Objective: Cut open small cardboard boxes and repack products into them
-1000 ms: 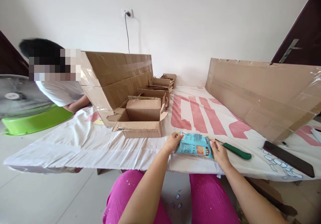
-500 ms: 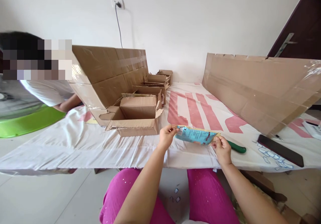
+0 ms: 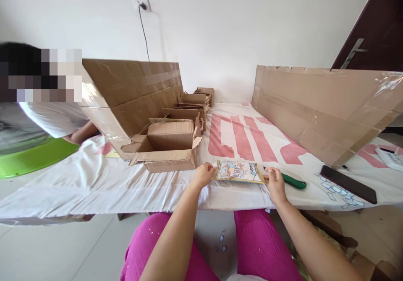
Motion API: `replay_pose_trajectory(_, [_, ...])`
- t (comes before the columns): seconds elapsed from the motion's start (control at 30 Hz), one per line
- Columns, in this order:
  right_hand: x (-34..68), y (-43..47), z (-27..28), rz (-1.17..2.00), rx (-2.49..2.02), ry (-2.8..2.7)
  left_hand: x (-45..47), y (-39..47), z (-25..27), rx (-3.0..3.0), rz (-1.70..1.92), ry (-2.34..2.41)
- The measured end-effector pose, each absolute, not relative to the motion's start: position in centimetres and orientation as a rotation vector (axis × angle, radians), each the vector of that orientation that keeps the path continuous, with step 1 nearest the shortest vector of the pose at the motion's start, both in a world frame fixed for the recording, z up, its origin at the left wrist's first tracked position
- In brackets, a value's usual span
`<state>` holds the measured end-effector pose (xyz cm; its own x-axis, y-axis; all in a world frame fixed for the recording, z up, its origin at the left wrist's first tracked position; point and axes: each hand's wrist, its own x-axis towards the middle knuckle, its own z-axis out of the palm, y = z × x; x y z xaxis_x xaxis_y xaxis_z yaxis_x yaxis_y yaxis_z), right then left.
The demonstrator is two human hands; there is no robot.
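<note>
Pinching a small packet (image 3: 237, 170) at both ends, freshly flipped picture side up

Got the left end nipped in the fingers of the left hand (image 3: 204, 175), and the right end in those of the right hand (image 3: 275, 183); closed down nearly all the way on both sides, with little more than the edge of the wrapper between thumb and fingers; can't tell how hard from this angle.

Went from blue, text-covered back facing up a second ago, to tilted partway through, to white cartoon-print front facing up now; yellowish edging on show too, plus a thin strip of blue along the near side; looks like a finished turn-over to me, putting the other face in plain view between both hands.

Holding it low over the white cloth (image 3: 110, 191), close to the near edge; to the right of the open cardboard box (image 3: 171, 165) and just left of a green-handled tool (image 3: 294, 181), partly tucked behind the right hand; can't say whether resting on the cloth or lifted slightly; note also a dark phone (image 3: 349, 184) farther right, well apart from the packet.
</note>
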<state>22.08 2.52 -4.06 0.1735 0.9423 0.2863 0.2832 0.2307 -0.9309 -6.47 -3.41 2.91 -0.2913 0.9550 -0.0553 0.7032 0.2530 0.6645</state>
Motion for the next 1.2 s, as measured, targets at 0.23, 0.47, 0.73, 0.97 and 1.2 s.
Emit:
replay_pose_trajectory(0.23, [20.8,2.0,-3.0,0.603,-1.385,-1.585,-4.4,-3.5,2.7,1.613,0.513,2.081])
replay_pose_trajectory(0.47, [20.9,1.7,-2.9,0.642,-1.396,-1.659,-4.2,-3.3,2.6,1.623,0.489,2.094])
replay_pose_trajectory(0.73, [21.2,2.2,0.2,1.772,-1.234,-1.177,-3.5,-2.9,1.6,1.603,0.641,2.065])
replay_pose_trajectory(0.97, [17.9,3.5,0.4,1.872,-1.178,-1.107,-3.8,-1.9,1.0,1.43,0.978,2.02])
replay_pose_trajectory(1.2, [13.9,12.4,1.8,1.597,-1.045,-1.021,-5.1,-0.3,-0.5,1.065,1.428,2.02])
